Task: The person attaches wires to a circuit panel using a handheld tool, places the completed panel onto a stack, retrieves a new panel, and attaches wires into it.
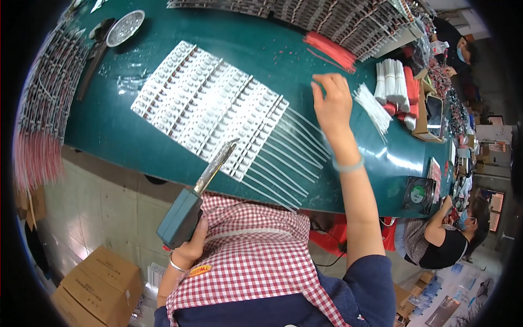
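My left hand [192, 245] is wrapped round the handle of a dark green hand tool [181, 216] with a long metal barrel narrowing to a tip; its exact kind is unclear. The tip hovers over or touches the near right part of a white panel [210, 98] made of rows of small modules. From the panel's right edge several thin white wires [287, 161] fan out across the table. My right hand [333, 103] is raised past that edge, fingers apart and slightly curled, with nothing visible in it. Nearby lies a loose bunch of thin white strands [373, 109].
The green table [109, 128] carries red strands [332, 50], white bundles [391, 82], an open carton [427, 109], a metal bowl [125, 28] and stacked module panels [327, 19]. Brown cartons [98, 286] stand on the floor. A co-worker [438, 240] sits at right, another person farther back.
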Demonstrator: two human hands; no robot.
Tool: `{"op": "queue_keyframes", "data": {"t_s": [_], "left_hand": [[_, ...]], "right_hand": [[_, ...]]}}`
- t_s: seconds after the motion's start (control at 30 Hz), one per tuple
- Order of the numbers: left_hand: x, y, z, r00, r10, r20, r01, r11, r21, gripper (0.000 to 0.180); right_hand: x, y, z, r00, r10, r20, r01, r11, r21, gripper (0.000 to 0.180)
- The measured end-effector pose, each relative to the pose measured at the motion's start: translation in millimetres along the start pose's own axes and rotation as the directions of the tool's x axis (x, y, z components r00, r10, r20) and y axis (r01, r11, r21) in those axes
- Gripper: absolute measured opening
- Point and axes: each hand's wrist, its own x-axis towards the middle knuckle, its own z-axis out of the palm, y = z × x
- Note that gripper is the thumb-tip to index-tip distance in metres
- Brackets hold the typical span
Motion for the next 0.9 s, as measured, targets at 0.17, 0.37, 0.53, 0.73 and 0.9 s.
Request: {"op": "queue_keyframes", "data": {"t_s": [0.17,0.37,0.53,0.73,0.9], "left_hand": [[14,7,7,0.999,-0.014,-0.029,0.014,1.0,-0.014,0.028],[32,10,20,0.998,0.005,-0.056,-0.009,0.998,-0.059,0.039],[42,9,25,0.997,-0.041,-0.06,0.037,0.997,-0.065,0.039],[52,9,27,0.999,0.046,-0.005,-0.046,0.998,0.043,0.039],[63,14,32,0.995,0.094,-0.038,-0.094,0.996,-0.01,0.041]], "right_hand": [[52,70,52,0.993,-0.101,-0.06,0.084,0.969,-0.231,0.021],[75,94,74,0.994,-0.108,-0.02,0.101,0.97,-0.219,0.02],[76,98,78,0.984,-0.149,-0.095,0.123,0.964,-0.237,0.011],[86,91,60,0.951,-0.253,-0.177,0.207,0.947,-0.245,0.014],[102,58,17,0.934,-0.354,-0.052,0.343,0.928,-0.144,0.016]]}}
